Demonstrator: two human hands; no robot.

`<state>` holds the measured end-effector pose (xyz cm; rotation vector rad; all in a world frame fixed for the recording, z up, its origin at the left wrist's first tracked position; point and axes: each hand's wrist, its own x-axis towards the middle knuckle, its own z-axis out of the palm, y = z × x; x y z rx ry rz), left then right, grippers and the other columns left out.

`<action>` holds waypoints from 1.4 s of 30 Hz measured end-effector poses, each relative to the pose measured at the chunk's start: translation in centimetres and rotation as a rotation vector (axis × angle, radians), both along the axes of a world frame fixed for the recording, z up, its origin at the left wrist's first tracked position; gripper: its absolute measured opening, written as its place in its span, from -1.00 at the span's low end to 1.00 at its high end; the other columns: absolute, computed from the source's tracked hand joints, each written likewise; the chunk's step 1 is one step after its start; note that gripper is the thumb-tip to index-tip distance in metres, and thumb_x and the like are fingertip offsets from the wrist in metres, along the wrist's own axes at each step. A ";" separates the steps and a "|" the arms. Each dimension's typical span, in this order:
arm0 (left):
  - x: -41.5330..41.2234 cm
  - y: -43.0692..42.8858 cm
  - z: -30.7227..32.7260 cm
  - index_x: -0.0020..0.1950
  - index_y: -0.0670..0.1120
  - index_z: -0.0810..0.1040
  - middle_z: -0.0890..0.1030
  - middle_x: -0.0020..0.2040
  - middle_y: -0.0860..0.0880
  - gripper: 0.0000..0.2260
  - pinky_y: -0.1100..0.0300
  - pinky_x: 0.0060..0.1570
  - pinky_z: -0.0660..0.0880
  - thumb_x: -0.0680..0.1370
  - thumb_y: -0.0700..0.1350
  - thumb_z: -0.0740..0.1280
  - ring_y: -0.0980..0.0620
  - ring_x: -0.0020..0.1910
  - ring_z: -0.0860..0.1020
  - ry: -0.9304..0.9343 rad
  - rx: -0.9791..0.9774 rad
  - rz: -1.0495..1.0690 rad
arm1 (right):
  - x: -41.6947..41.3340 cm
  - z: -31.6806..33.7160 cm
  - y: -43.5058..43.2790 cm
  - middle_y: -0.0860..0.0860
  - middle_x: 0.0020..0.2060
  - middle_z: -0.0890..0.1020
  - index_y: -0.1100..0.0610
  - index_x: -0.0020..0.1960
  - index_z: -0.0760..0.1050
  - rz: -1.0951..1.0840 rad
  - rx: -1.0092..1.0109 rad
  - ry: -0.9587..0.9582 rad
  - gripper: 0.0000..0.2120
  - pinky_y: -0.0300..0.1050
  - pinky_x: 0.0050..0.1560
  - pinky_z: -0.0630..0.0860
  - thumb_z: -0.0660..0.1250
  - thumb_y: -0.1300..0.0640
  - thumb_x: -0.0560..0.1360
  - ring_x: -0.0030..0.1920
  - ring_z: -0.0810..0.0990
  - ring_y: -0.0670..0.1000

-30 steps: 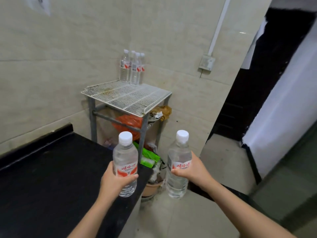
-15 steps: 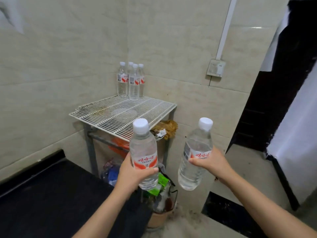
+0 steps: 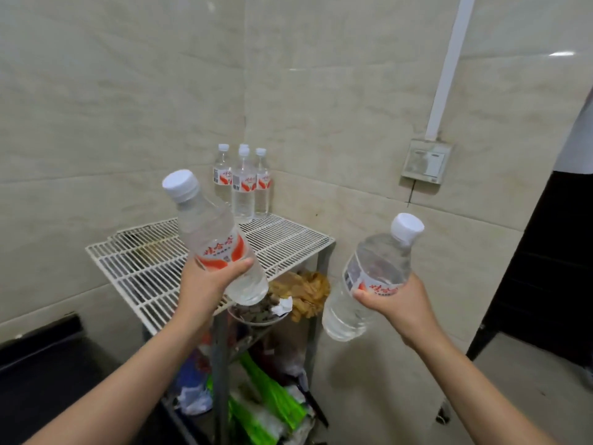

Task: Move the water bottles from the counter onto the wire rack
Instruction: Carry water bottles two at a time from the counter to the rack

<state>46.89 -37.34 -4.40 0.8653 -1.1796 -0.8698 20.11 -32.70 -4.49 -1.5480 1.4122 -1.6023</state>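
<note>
The left hand (image 3: 205,284) is curled round the lower part of the left water bottle (image 3: 211,232), with the thumb lying just under the red label. This bottle leans, its white cap pointing up and to the left, and it hangs in the air over the near edge of the white wire rack (image 3: 144,268). The right hand (image 3: 398,303) is wrapped round the middle of the right water bottle (image 3: 369,284), which leans with its cap up and to the right. That one hangs in the air to the right of the rack, not over it yet. Each hand grips the fat part of its bottle, likely because that part is easy to hold and a full bottle is heavy. Four more bottles (image 3: 243,184) stand upright, packed close in the far corner of the rack by the tiled walls. They are probably tucked back there to leave the near part free for new ones. I think the next job is to stand both bottles up straight beside those four, so they do not tip on the thin wires. The dark counter (image 3: 41,364) is at the near left. Green bags (image 3: 269,399) and other stuff sit under the rack.
</note>
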 end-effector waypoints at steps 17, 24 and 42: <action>2.9 -20.2 1.6 0.19 -0.09 0.49 0.65 0.01 -0.04 -0.27 0.20 -0.15 0.51 0.05 0.06 0.51 0.01 -0.04 0.61 -0.177 0.161 0.232 | 3.9 3.8 -31.2 0.03 -0.05 0.65 0.12 0.09 0.50 0.176 0.063 0.045 -0.49 0.01 0.06 0.56 0.55 0.20 0.18 -0.02 0.62 0.04; 2.5 -24.2 0.5 0.15 -0.05 0.47 0.62 -0.04 0.01 -0.43 -0.06 0.08 0.52 0.18 -0.12 0.55 0.00 -0.06 0.59 -0.162 0.269 0.360 | 5.5 2.1 -39.3 -0.05 -0.10 0.65 -0.03 -0.01 0.47 0.248 0.115 0.126 -0.57 0.07 0.03 0.57 0.53 0.12 0.17 -0.07 0.62 0.00; -6.2 -32.2 -0.1 0.25 -0.03 0.40 0.61 0.09 -0.01 -0.34 -0.01 0.10 0.53 0.21 -0.09 0.56 0.03 0.02 0.59 -0.159 0.357 0.509 | 5.6 -1.7 -49.5 -0.22 0.05 0.55 -0.47 0.05 0.26 0.525 0.124 0.043 -0.32 -0.08 0.04 0.56 0.53 0.11 0.23 0.08 0.58 -0.11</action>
